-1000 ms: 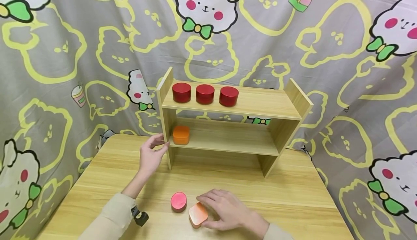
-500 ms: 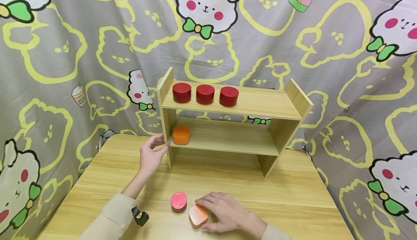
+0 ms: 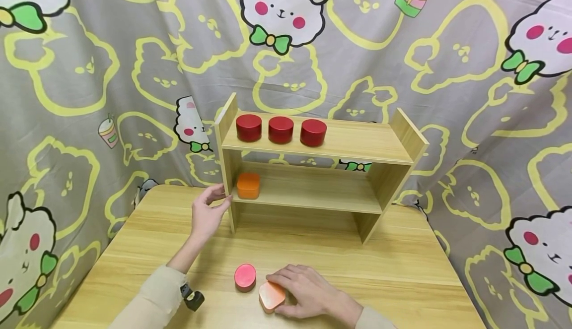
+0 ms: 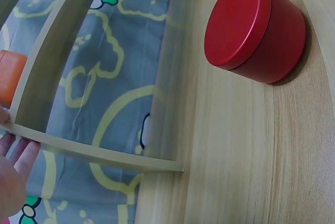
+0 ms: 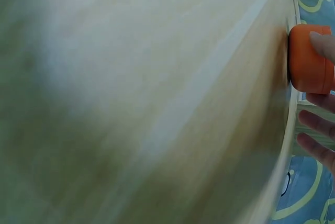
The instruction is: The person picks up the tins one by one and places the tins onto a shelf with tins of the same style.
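Right hand [image 3: 308, 292]: thumb and fingers pinching a rounded-square orange tin [image 3: 271, 296], on the wood-grain tabletop [image 3: 402, 279]. Left hand [image 3: 208, 216]: thumb and fingers gripping the left upright [image 3: 231, 165] of a wooden shelf rack [image 3: 380, 182]. One round red tin [image 3: 245, 277], on the tabletop, just left of the pinched tin. One second orange tin [image 3: 248, 185], left end of the middle board [image 3: 313, 190]. Three lidded red tins [image 3: 280, 130], in a row, top board [image 3: 357, 140]. Grey cartoon-print curtain [image 3: 134, 16] behind.
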A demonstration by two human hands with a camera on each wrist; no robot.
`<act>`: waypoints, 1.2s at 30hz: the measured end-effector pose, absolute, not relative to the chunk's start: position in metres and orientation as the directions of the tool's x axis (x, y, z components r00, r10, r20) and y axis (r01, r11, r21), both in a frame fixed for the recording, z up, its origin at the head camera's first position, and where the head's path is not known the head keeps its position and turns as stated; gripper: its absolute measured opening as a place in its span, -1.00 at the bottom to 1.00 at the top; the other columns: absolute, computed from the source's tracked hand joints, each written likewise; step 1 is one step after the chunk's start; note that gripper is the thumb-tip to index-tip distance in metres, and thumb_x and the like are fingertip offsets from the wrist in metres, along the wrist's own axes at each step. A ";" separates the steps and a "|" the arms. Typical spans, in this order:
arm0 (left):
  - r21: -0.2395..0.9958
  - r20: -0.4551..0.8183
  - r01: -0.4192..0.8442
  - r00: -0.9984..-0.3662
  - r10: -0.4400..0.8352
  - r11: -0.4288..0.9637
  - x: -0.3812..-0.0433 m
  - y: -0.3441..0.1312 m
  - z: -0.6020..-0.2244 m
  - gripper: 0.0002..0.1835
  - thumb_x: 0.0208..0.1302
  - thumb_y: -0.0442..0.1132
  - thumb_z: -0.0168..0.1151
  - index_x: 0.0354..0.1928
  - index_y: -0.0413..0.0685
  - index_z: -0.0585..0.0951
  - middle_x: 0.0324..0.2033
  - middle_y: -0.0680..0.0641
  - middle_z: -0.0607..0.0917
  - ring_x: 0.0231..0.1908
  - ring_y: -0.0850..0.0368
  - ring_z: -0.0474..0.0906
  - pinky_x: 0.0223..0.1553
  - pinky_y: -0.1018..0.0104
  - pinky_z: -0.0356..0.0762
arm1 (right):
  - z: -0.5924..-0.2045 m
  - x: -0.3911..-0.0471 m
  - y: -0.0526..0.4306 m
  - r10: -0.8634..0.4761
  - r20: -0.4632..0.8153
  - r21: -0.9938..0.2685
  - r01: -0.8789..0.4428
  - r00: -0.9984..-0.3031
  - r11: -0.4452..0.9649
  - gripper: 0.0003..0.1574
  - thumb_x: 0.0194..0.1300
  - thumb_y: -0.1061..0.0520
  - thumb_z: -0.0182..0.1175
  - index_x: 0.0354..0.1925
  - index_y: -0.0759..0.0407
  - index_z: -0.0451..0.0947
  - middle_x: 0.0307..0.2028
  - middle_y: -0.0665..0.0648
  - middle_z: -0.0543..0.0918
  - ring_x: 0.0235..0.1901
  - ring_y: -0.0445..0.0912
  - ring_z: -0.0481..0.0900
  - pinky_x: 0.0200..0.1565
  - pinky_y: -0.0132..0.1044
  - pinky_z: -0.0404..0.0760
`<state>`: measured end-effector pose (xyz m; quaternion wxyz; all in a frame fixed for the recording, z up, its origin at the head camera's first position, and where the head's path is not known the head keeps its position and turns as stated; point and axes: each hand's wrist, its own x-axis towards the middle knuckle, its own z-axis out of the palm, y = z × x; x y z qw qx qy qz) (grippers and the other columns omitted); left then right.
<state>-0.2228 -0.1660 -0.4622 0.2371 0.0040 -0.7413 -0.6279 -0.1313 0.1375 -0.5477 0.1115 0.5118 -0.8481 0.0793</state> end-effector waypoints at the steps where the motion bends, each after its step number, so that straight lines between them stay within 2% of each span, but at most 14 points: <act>1: 0.933 0.346 0.291 -0.888 -0.302 0.211 -0.223 -0.166 -0.462 -0.61 0.22 -0.50 0.46 0.11 -0.29 0.70 0.01 -0.38 0.76 -0.23 0.59 0.60 -0.21 0.73 0.67 | -0.548 -0.131 0.137 -0.850 0.269 -0.025 -0.885 -0.453 0.464 -0.16 0.38 -0.47 0.23 0.41 -0.07 0.49 0.20 -0.15 0.72 0.13 -0.25 0.67 0.15 -0.33 0.73; 26: 0.932 0.355 0.311 -0.888 -0.292 0.189 -0.221 -0.165 -0.461 -0.65 0.25 -0.52 0.43 0.09 -0.29 0.71 -0.02 -0.43 0.75 -0.23 0.59 0.64 -0.18 0.69 0.70 | -0.552 -0.132 0.147 -0.823 0.309 -0.071 -0.875 -0.476 0.479 -0.20 0.37 -0.50 0.24 0.33 -0.06 0.57 0.09 -0.16 0.75 0.07 -0.28 0.68 0.14 -0.36 0.73; 36: 0.930 0.357 0.309 -0.886 -0.295 0.196 -0.220 -0.165 -0.461 -0.64 0.25 -0.52 0.43 0.10 -0.29 0.71 -0.04 -0.41 0.74 -0.22 0.59 0.64 -0.18 0.69 0.70 | -0.547 -0.133 0.153 -0.797 0.296 -0.105 -0.847 -0.527 0.521 -0.18 0.36 -0.49 0.27 0.32 -0.02 0.59 0.09 -0.12 0.76 0.07 -0.25 0.69 0.13 -0.31 0.75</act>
